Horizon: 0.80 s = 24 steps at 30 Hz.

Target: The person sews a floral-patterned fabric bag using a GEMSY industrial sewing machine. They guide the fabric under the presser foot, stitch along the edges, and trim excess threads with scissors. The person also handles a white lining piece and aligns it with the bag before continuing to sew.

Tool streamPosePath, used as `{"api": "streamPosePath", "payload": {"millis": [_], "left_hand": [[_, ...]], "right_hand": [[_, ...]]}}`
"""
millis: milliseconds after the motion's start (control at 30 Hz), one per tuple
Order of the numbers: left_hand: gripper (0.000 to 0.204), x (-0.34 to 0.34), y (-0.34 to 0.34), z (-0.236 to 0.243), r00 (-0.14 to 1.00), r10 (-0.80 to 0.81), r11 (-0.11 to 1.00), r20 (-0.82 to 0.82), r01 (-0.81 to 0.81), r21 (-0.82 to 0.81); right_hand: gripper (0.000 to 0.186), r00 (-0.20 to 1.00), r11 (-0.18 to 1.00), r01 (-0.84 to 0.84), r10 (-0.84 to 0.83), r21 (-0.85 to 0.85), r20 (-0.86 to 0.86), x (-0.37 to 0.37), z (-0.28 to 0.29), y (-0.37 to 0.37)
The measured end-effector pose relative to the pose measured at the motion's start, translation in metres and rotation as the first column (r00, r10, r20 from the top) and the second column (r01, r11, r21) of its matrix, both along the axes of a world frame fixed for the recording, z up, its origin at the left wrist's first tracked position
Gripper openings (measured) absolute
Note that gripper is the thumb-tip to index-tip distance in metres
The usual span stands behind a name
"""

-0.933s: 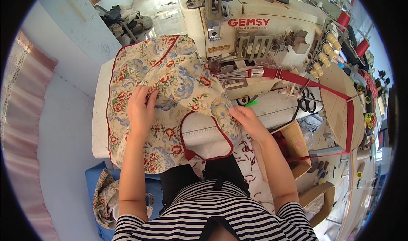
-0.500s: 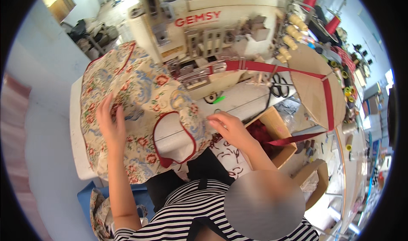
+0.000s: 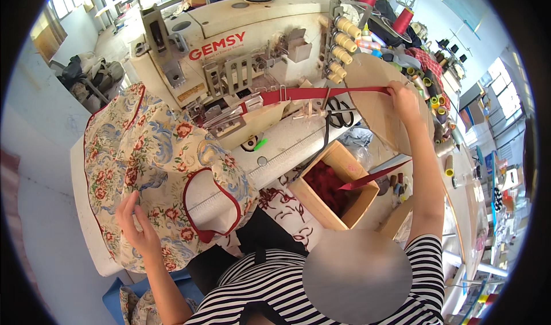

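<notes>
My right hand (image 3: pixel 405 102) is closed on a red binding tape (image 3: pixel 327 92), gripping it at the edge of a cardboard sheet. From there the tape runs left, nearly straight, into the metal guide (image 3: pixel 224 114) of a cream sewing machine (image 3: pixel 252 24). Another length of tape hangs over a wooden box (image 3: pixel 319 201); how it joins the held part is hidden by my arm. At the left, my left hand (image 3: pixel 139 228) rests against a floral fabric piece (image 3: pixel 166 135) edged in red, its fingers loosely apart and holding nothing. A red-bound curved opening in the fabric shows the white table.
Black-handled scissors (image 3: pixel 341 116) lie right of the machine, and a small green object (image 3: pixel 261 143) lies before it. Dark red material fills the wooden box. The cardboard sheet (image 3: pixel 373 110) stands beside several cream cones (image 3: pixel 345 41). Thread spools crowd the far right. Floral cloth lies at lower left.
My right hand has left the fabric's right side, reached up and right, and taken hold of the red tape. My left hand has slid down the fabric toward me. The view has shifted right.
</notes>
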<state>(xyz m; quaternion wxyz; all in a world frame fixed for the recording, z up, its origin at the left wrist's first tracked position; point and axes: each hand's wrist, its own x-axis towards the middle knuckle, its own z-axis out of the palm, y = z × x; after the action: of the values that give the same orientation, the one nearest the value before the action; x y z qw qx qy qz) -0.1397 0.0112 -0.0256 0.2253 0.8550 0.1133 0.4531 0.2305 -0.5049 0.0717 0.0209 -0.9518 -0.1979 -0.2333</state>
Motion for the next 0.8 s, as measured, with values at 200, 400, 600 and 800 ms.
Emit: {"api": "streamPosePath", "payload": {"millis": [200,400,600,800], "left_hand": [[0.027,0.007,0.032,0.026,1.000,0.003,0.995,0.001,-0.003,0.097],[0.034,0.083,0.092,0.079,0.983,-0.105,0.994,-0.148,0.107,0.005],[0.039,0.227,0.200,0.050,0.884,-0.302,0.911,-0.358,0.157,-0.381],[0.043,0.234,0.182,0.042,0.883,-0.443,0.763,-0.153,0.282,-0.581]], "right_hand": [[0.021,0.768,0.731,-0.445,0.608,0.518,-0.198,-0.137,0.012,0.168],[0.025,0.908,0.784,-0.402,0.410,0.474,0.092,-0.171,0.004,0.190],[0.021,0.738,0.684,-0.082,0.531,0.724,-0.418,-0.219,-0.057,0.187],[0.025,0.683,0.615,-0.055,0.598,0.786,-0.420,-0.221,-0.053,0.219]]}}
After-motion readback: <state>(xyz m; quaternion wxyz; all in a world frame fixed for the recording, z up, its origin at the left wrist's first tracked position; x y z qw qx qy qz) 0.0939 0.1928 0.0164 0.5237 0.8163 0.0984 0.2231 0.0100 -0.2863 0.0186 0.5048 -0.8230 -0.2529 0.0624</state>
